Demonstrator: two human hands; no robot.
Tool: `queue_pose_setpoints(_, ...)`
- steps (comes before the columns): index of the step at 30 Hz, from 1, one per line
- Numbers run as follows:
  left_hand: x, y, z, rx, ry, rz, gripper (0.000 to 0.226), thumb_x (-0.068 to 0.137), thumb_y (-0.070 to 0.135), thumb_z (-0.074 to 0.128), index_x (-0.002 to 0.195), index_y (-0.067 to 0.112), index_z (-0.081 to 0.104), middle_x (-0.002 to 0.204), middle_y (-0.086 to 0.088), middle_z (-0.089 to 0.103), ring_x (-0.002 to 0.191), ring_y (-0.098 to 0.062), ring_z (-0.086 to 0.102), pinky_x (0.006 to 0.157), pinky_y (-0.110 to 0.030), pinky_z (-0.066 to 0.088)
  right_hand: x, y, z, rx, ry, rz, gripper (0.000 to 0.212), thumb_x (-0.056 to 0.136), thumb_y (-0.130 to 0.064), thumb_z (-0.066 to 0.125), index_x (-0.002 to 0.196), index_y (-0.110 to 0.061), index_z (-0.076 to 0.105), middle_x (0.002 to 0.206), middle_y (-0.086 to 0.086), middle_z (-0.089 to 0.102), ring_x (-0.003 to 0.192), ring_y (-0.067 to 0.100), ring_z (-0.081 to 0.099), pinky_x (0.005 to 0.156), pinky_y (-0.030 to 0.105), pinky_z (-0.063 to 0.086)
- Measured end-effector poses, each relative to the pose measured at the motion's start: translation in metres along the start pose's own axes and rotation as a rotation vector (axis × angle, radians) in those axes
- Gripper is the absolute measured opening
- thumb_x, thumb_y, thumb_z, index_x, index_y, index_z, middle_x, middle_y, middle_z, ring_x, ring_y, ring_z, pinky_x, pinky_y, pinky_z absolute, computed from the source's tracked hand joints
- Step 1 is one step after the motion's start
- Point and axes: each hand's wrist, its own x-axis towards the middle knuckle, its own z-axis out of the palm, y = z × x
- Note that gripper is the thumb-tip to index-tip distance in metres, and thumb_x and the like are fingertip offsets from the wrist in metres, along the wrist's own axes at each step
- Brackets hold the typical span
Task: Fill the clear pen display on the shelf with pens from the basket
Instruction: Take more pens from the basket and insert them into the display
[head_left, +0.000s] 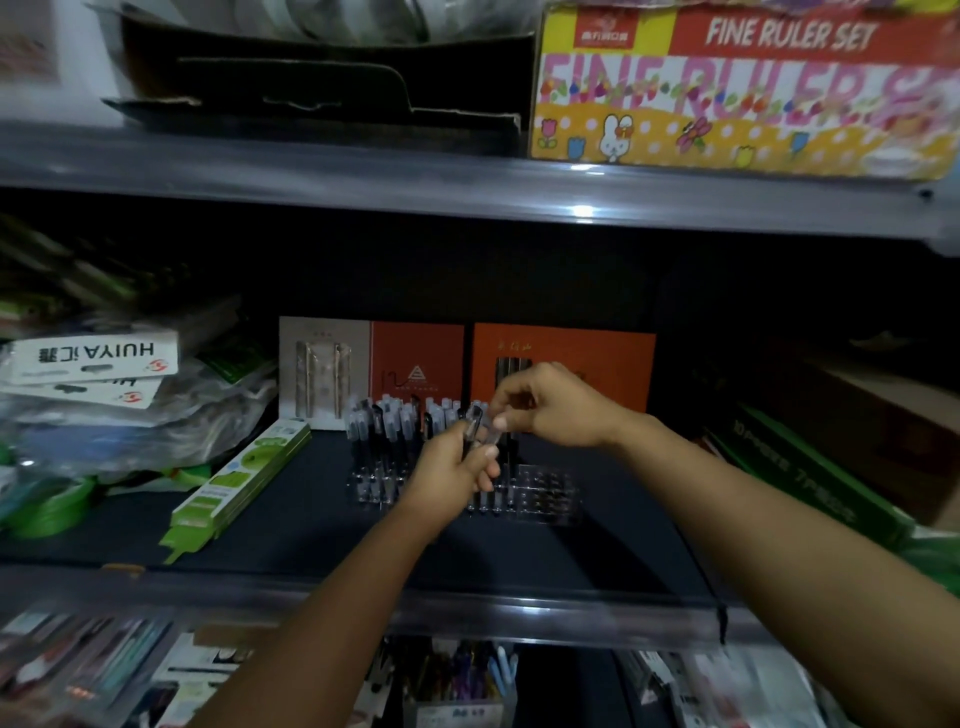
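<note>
Centre frame: left hand (457, 470) grips a small bunch of pens (475, 431), upright; right hand (550, 408) pinches one at the cap. Clear pen display (545, 488) sits on the shelf directly below both hands, right-side slots vacant. Basket not visible.

showing orange boxes (563, 364) | green packs (239, 478) | clear display (545, 488), black-capped pens (384, 421) | yellow-red polka-dot ruler box (737, 88)

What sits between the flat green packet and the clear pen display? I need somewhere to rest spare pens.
In the head view, only bare dark shelf shows between the flat green packet and the clear pen display.
</note>
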Motion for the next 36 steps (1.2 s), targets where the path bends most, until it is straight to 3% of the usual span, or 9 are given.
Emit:
queue_pose_setpoints(7,-0.002,0.009,0.001,0.049,-0.037,0.010,0.015,0.098,0.012,0.045,0.090,0.024,0.049,0.076,-0.001,0.062,0.065,-0.014,0.061,0.058,-0.016,0.047,-0.007,-0.007,-0.015,-0.026,0.076,0.014,0.003,0.086,-0.009,0.069,0.085,-0.006,0.068,0.083,0.003,0.070,0.078,0.012,0.066,0.072,0.025,0.053)
queue_pose_setpoints(10,-0.003,0.005,-0.005,0.115,-0.018,-0.015,0.011,0.099,0.016,0.044,0.093,0.023,0.049,0.080,-0.003,0.063,0.070,-0.014,0.062,0.062,-0.018,0.048,-0.008,-0.009,-0.031,-0.090,0.143,0.015,0.004,0.087,-0.009,0.067,0.085,-0.006,0.067,0.081,0.001,0.069,0.076,0.009,0.063,0.071,0.026,0.050)
queue_pose_setpoints(15,-0.005,0.004,-0.015,0.223,0.037,-0.032,0.017,0.100,0.021,0.040,0.087,0.017,0.049,0.081,-0.003,0.060,0.073,-0.016,0.058,0.077,-0.039,0.051,-0.008,-0.009,-0.054,-0.169,0.228,0.039,0.003,0.089,-0.006,0.063,0.087,-0.005,0.066,0.080,-0.003,0.064,0.072,0.002,0.057,0.063,0.013,0.043)
queue_pose_setpoints(19,-0.009,0.006,-0.020,0.317,0.071,-0.046,0.022,0.100,0.030,0.038,0.104,0.011,0.049,0.088,-0.012,0.064,0.074,-0.020,0.060,0.077,-0.046,0.052,-0.006,0.001,-0.057,-0.260,0.220,0.071,0.010,0.087,-0.003,0.062,0.081,-0.011,0.063,0.080,0.004,0.066,0.075,0.015,0.061,0.068,0.028,0.048)
queue_pose_setpoints(21,-0.009,0.006,-0.021,0.379,0.080,-0.032,0.025,0.101,0.030,0.038,0.110,0.010,0.048,0.100,-0.015,0.064,0.084,-0.023,0.061,0.073,-0.040,0.048,-0.005,0.007,-0.053,-0.300,0.208,0.080,0.012,0.085,-0.002,0.062,0.079,-0.012,0.062,0.078,0.004,0.065,0.075,0.017,0.061,0.068,0.030,0.049)
queue_pose_setpoints(23,-0.009,0.005,-0.021,0.444,0.066,-0.031,0.026,0.100,0.030,0.039,0.110,0.008,0.045,0.095,-0.014,0.061,0.078,-0.021,0.057,0.066,-0.035,0.043,-0.005,0.011,-0.047,-0.335,0.188,0.087,0.016,0.083,0.002,0.061,0.075,-0.012,0.059,0.074,0.001,0.062,0.073,0.017,0.060,0.065,0.031,0.048)
queue_pose_setpoints(28,-0.007,0.001,-0.020,0.459,0.025,-0.116,0.039,0.097,0.036,0.045,0.124,0.009,0.038,0.096,-0.007,0.059,0.091,-0.024,0.059,0.080,-0.037,0.046,-0.001,0.022,-0.033,-0.417,0.139,0.097,0.018,0.080,0.005,0.058,0.075,-0.012,0.056,0.076,0.000,0.060,0.072,0.018,0.058,0.062,0.036,0.049)
queue_pose_setpoints(32,-0.004,-0.007,-0.018,0.473,0.016,-0.142,0.024,0.101,0.032,0.036,0.107,0.009,0.036,0.075,0.002,0.046,0.069,-0.015,0.048,0.065,-0.032,0.039,0.004,0.027,-0.022,-0.431,0.102,0.100,0.020,0.081,0.005,0.056,0.080,-0.014,0.059,0.083,0.001,0.062,0.078,0.021,0.060,0.064,0.036,0.051)
queue_pose_setpoints(36,-0.002,-0.015,-0.017,0.497,-0.014,-0.117,0.019,0.102,0.028,0.033,0.099,0.010,0.038,0.074,-0.001,0.046,0.073,-0.020,0.050,0.067,-0.033,0.039,0.009,0.029,-0.015,-0.441,0.063,0.080,0.020,0.081,0.006,0.055,0.079,-0.013,0.060,0.085,0.004,0.065,0.079,0.023,0.061,0.066,0.038,0.053)
